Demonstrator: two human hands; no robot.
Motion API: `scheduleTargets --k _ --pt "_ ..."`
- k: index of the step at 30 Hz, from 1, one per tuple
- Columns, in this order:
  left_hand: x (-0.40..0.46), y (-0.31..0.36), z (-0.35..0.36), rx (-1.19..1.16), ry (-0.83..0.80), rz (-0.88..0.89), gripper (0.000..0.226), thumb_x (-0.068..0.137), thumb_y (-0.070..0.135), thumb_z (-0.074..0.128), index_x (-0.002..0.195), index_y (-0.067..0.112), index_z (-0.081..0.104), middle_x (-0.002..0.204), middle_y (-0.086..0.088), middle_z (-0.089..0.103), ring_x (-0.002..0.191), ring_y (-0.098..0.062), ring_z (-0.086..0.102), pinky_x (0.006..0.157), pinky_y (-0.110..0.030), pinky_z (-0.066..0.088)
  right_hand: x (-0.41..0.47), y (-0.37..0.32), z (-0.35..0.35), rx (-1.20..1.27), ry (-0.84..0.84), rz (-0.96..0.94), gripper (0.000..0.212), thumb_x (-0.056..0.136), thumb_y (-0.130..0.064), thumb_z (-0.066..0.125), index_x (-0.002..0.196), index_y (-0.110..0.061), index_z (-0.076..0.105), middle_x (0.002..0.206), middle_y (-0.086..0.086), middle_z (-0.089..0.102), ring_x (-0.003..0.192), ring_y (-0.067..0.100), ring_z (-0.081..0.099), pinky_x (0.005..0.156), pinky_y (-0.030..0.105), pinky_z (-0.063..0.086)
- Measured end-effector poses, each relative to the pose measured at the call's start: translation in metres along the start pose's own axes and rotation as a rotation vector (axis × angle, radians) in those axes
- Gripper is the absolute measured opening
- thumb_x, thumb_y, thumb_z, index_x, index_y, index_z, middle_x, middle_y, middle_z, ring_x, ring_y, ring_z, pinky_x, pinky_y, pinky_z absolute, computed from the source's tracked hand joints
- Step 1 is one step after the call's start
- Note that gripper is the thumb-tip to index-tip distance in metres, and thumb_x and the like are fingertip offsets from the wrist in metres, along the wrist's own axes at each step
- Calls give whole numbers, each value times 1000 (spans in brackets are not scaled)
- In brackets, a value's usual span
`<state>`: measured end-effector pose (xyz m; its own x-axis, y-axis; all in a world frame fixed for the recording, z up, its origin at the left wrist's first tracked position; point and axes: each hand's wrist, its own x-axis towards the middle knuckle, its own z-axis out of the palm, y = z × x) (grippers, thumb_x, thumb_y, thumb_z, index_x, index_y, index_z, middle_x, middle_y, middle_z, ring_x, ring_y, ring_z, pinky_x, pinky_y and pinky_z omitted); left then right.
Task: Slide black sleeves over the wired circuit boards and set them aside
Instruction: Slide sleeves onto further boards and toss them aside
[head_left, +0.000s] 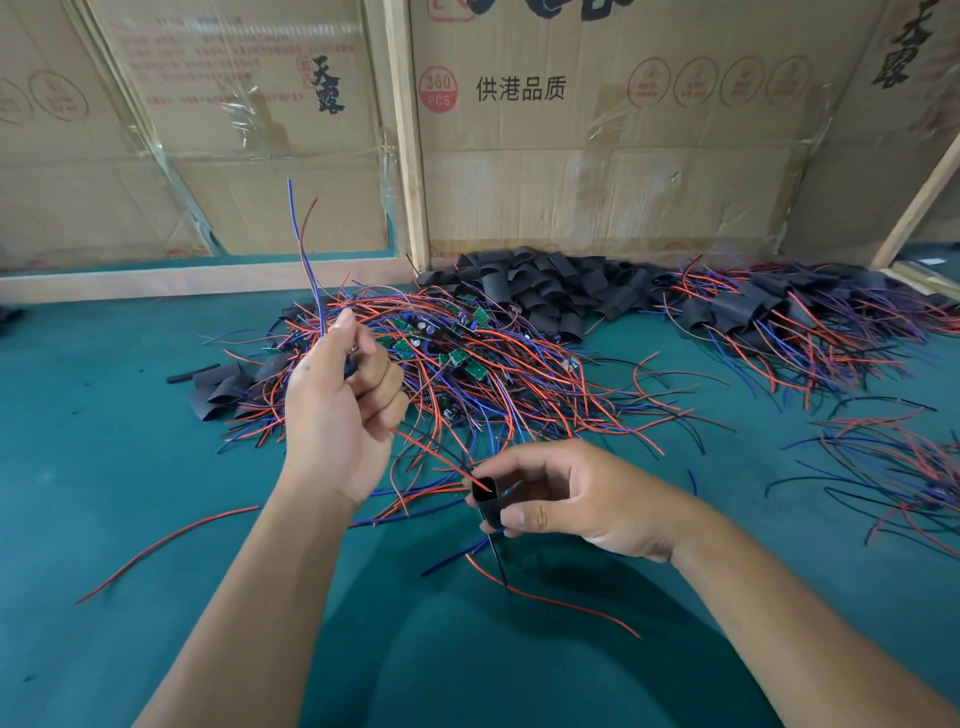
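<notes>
- Gripping a wired circuit board (353, 358) in curled fingers, the left hand (340, 410) is hovering above the green table (104, 467); the board itself is mostly hidden inside the fist, while its blue and dark wires (306, 249) are sticking up past the thumb.
- A red wire (436, 457) is running down from that fist to the open mouth of a black sleeve (488, 501), its tip sitting right at the opening.
- The right hand (576, 499) is pinching the sleeve between thumb and fingers, holding it upright just above the table; a thin dark wire is hanging out of the sleeve's lower end.
- A tangled pile of unsleeved boards (457, 358), with small green boards and red and blue leads, is lying behind both hands.
- A heap of empty black sleeves (540, 291) is resting against the cardboard wall (597, 171), and a few more sleeves (218, 387) are lying left of the tangle.
- A pile of sleeved boards (769, 317) is sitting at the far right, well apart from the hands.
- Loose red and blue wires (883, 467) are spreading near the right edge, and 1 single red wire (166, 551) is lying beside the left forearm.
</notes>
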<state>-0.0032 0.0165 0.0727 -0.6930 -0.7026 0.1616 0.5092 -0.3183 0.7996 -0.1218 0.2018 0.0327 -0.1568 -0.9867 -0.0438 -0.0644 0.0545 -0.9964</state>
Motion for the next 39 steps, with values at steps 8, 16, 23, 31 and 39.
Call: scheduleTargets --k 8,16,23,31,39 --pt "-3 2 3 31 -8 18 37 106 29 38 71 20 43 55 7 18 44 -9 14 35 -21 18 2 2 -1 -16 29 2 34 87 -10 70 120 -15 66 110 14 70 97 24 67 86 29 52" --pt "-7 -5 10 24 -74 11 38 106 31 40 70 20 46 55 7 19 45 -10 13 38 -23 14 5 4 0 -49 82 4 30 91 -1 67 121 1 62 103 11 67 88 18 61 81 29 52" --pt "-8 -1 9 79 -44 71 36 106 28 40 71 19 44 53 8 21 44 -9 16 38 -22 17 4 3 -3 -55 102 -9 22 90 -7 71 110 -16 69 98 -2 71 89 13 65 83 29 55" --pt "-14 -4 18 -33 -203 -16 30 98 34 45 71 20 49 55 7 18 44 -9 13 36 -21 17 6 7 2 -67 162 -13 15 89 -14 73 103 -17 71 89 0 73 81 12 67 77 26 54" --pt "-17 -26 24 -179 -259 -81 11 87 22 43 83 15 49 65 2 31 54 -14 29 50 -24 33 9 4 4 -134 295 -171 19 83 -22 75 102 -24 72 99 5 75 88 13 67 88 41 53"
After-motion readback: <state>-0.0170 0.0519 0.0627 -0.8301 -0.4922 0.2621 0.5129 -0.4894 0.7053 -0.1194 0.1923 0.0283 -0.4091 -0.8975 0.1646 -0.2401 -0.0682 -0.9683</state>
